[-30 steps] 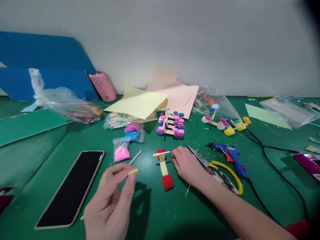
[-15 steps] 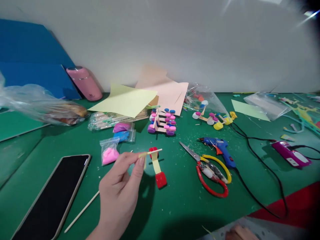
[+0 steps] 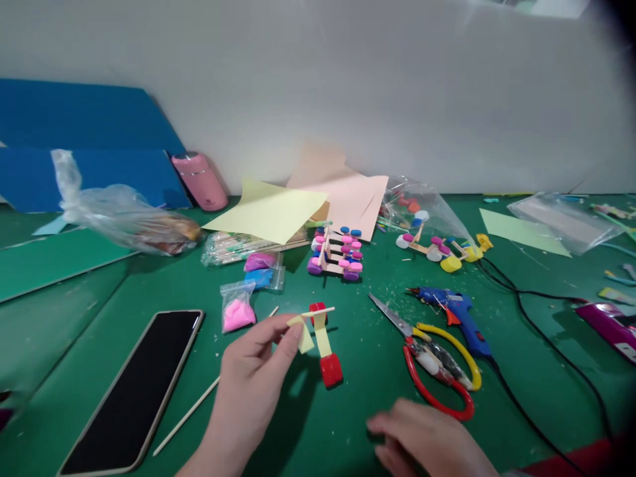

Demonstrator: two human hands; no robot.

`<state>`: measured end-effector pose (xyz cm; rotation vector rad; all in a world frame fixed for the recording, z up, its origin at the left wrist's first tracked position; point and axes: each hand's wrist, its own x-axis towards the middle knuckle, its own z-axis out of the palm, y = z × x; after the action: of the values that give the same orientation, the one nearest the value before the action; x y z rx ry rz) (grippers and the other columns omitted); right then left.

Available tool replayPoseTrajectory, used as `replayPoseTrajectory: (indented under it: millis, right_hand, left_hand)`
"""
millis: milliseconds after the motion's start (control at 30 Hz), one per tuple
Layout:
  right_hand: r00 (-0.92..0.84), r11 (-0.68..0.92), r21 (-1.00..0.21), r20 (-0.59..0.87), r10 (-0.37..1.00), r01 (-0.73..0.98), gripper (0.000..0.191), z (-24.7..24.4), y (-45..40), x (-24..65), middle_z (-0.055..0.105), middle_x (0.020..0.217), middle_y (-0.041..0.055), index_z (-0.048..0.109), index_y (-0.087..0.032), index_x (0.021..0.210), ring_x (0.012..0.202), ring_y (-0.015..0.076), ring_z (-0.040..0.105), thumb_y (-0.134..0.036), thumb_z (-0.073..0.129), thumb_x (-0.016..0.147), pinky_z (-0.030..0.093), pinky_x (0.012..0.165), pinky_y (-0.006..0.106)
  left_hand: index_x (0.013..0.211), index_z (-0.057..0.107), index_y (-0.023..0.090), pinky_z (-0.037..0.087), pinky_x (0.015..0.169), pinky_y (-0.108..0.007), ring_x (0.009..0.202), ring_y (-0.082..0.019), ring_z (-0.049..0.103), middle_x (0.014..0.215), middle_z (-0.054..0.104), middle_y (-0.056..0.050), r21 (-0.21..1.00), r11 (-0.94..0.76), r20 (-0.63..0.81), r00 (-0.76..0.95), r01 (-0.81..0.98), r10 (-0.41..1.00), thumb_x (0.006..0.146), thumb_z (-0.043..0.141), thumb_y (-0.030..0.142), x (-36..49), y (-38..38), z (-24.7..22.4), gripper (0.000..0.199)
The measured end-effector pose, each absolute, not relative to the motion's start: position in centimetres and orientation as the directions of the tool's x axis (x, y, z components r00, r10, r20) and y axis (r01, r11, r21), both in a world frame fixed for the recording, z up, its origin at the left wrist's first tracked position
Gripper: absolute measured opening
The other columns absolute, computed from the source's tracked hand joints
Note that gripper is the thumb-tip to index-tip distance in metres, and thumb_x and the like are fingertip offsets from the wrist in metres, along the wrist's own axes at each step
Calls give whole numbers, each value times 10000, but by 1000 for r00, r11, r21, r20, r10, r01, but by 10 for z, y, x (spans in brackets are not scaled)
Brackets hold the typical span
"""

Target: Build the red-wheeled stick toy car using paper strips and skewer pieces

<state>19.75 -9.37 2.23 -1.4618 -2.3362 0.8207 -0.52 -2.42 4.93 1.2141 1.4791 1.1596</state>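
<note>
My left hand point(image 3: 258, 377) pinches a thin wooden stick point(image 3: 322, 311) and a small strip of pale yellow paper point(image 3: 304, 336) between thumb and forefinger. The stick's tip points right, over a small piece with red ends point(image 3: 331, 370) joined by a yellow paper strip, which lies on the table. My right hand point(image 3: 422, 434) is low in the view, left of and below the scissors point(image 3: 422, 351); it is blurred and its fingers curl loosely, with no object seen in them. Beneath my left wrist a longer wooden stick point(image 3: 186, 414) lies on the table.
A phone point(image 3: 136, 391) lies at left, with bags of pink clay point(image 3: 238, 315) and blue clay point(image 3: 259, 278) beyond. Small stick-and-clay models point(image 3: 338, 255) stand mid-table. A blue glue gun point(image 3: 460, 311) with a trailing cord is at right. A pink bottle point(image 3: 201, 182) leans against the wall.
My right hand has come up from the bottom right edge onto the table area. The view has shifted left, and the paper strip in my left hand now shows more of its face.
</note>
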Motion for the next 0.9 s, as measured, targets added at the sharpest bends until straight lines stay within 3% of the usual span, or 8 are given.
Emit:
replayPoseTrajectory:
  millis: [100,200,467,567,633,700,767,900]
  right_hand:
    - [-288,282,-758,130,949,587,329,39,-70,182,581,864,42,482,-206,1122,703,140,580,-226,492,794,481,636,229]
    - [-279,321,-847,216,936,424,266,41,-55,171,553,883,36,527,-211,1046,748,138,561,-227,525,781,472,670,230]
    - [-221,260,-869,180,959,421,131,30,-45,170,554,724,2,562,-197,750,674,127,535,-213,464,834,425,605,217]
    - [44,65,-868,99,994,492,156,29,-38,190,529,639,-14,543,-203,756,572,126,490,-309,465,840,389,511,212]
    - [214,-61,-913,29,976,403,184,29,-35,204,510,615,-19,535,-203,794,519,121,461,-367,462,839,374,454,204]
    - [203,-58,-963,-4,979,263,188,30,-36,211,536,674,-2,529,-204,799,572,128,500,-366,447,849,418,497,204]
    - [73,-2,-982,12,997,189,169,34,-40,211,578,801,21,538,-211,780,686,134,552,-323,440,861,464,607,208]
    - [-140,191,-940,156,978,285,128,45,-47,194,594,975,30,553,-230,765,842,142,582,-214,457,848,477,714,208]
  left_hand:
    - [692,691,191,430,615,-223,644,-152,570,682,669,-18,962,137,-175,148,238,973,734,575,247,5,-30,53,135]
    - [690,698,179,432,623,-228,652,-162,581,679,669,-38,966,118,-194,345,229,918,753,532,213,17,-36,56,181]
    - [651,693,172,394,529,-206,543,-127,514,559,616,-18,956,222,-268,255,194,929,736,566,282,16,-45,40,188]
    - [633,686,164,380,510,-206,512,-118,502,520,589,-9,951,283,-301,168,121,939,703,615,303,10,-51,36,171]
    - [593,678,157,391,545,-216,529,-118,503,532,591,-14,940,342,-340,115,2,933,697,630,323,8,-53,38,202]
    - [658,696,152,418,642,-254,630,-151,547,653,645,-51,867,437,-414,143,-238,899,744,570,376,9,-52,42,271]
    - [859,699,141,417,758,-320,841,-222,570,877,668,-108,689,531,-471,252,-493,845,796,461,447,12,-49,46,393]
    - [1051,628,98,369,865,-362,1114,-279,439,1150,573,-143,427,596,-452,410,-680,792,837,275,521,18,-45,52,591]
